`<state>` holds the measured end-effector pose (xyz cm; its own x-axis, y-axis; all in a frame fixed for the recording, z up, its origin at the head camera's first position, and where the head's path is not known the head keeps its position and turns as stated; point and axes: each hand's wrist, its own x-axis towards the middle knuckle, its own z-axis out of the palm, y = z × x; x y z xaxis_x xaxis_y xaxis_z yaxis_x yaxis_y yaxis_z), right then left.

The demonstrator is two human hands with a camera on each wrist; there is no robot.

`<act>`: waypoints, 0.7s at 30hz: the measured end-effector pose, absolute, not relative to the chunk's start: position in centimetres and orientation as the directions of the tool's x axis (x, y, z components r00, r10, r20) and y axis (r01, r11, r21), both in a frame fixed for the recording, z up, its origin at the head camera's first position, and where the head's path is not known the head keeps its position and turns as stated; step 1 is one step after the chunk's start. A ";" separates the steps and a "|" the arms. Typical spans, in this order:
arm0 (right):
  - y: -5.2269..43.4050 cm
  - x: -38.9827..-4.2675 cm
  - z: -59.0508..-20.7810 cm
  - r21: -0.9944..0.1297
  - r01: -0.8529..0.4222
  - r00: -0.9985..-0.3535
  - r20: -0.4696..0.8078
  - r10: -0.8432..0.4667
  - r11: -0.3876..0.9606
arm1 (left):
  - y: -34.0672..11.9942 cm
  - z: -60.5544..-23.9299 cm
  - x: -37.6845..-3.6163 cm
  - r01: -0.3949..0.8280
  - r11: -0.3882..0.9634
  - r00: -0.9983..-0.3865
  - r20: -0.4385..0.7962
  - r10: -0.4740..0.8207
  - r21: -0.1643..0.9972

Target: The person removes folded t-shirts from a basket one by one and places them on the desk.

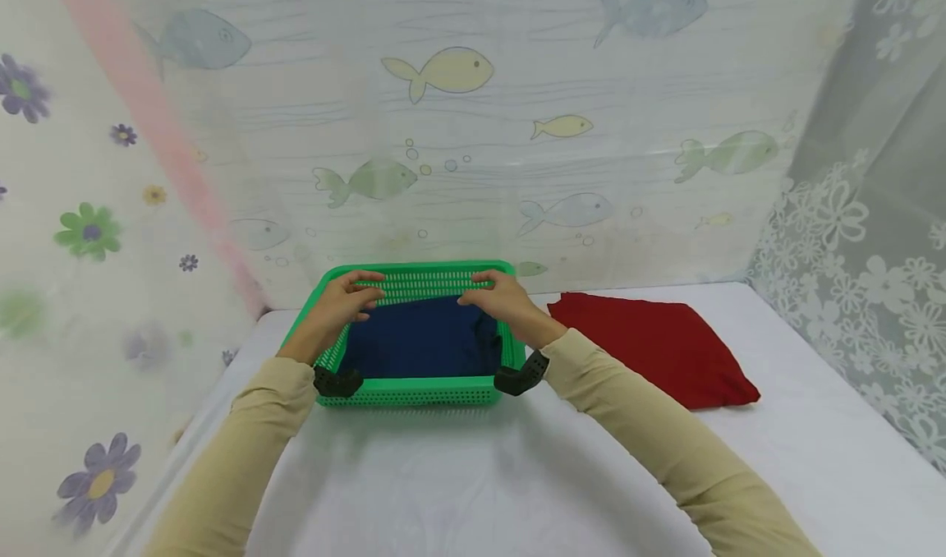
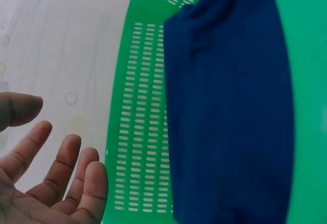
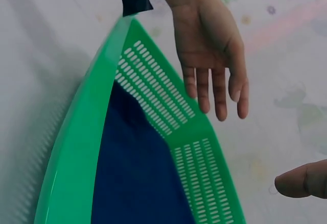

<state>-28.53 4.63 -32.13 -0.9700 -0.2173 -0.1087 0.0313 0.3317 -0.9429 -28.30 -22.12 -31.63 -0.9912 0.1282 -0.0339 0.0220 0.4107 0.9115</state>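
Observation:
A green perforated plastic basket point(image 1: 414, 391) stands on the white table, and a dark blue cloth point(image 1: 421, 339) lies flat inside it. Both hands hover over the basket's far rim. My left hand point(image 1: 351, 298) is at the far left corner, palm open and fingers relaxed point(image 2: 51, 178), holding nothing. In the right wrist view the left hand point(image 3: 212, 55) shows with straight fingers beside the slotted wall point(image 3: 153, 96). My right hand point(image 1: 495, 294) is above the far right corner, fingers loosely extended; only its thumb point(image 3: 301, 180) shows in its wrist view. The blue cloth point(image 2: 230, 117) fills the basket floor.
A folded red cloth point(image 1: 658, 343) lies on the table right of the basket. The white table point(image 1: 458, 475) stretches toward me. A fish-print curtain point(image 1: 517, 130) hangs close behind the basket, with a flower-print sheet on the left and lace on the right.

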 end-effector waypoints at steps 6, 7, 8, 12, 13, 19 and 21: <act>4.1 -28.9 -32.7 -0.942 0.057 -0.969 -0.133 -0.209 0.332 | -22.3 -32.2 -28.9 -0.029 0.408 -0.992 -0.077 0.102 0.912; 4.0 -29.0 -32.8 -0.939 0.056 -0.969 -0.133 -0.210 0.338 | -22.3 -32.2 -29.0 -0.032 0.413 -0.992 -0.081 0.101 0.910; 3.9 -29.0 -32.8 -0.937 0.059 -0.968 -0.137 -0.208 0.344 | -22.3 -32.2 -29.1 -0.034 0.419 -0.992 -0.083 0.100 0.907; 3.5 -29.1 -32.8 -0.928 0.064 -0.969 -0.146 -0.201 0.366 | -22.8 -32.2 -29.4 -0.042 0.463 -0.992 -0.090 0.083 0.885; 3.4 -29.2 -32.9 -0.924 0.063 -0.969 -0.147 -0.198 0.376 | -23.0 -32.2 -29.5 -0.050 0.475 -0.993 -0.096 0.075 0.879; 2.9 -29.5 -33.5 -0.906 0.081 -0.967 -0.172 -0.187 0.415 | -23.6 -32.7 -29.9 -0.128 0.491 -0.986 -0.166 0.034 0.862; 2.8 -29.5 -33.8 -0.904 0.092 -0.965 -0.185 -0.188 0.417 | -23.6 -32.8 -30.0 -0.150 0.493 -0.981 -0.191 0.034 0.857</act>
<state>-29.50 2.83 -33.77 -0.9646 -0.1884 -0.1846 0.0917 0.4167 -0.9044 -29.98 -23.57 -32.82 -0.9810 0.0338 -0.1909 -0.1497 0.4933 0.8569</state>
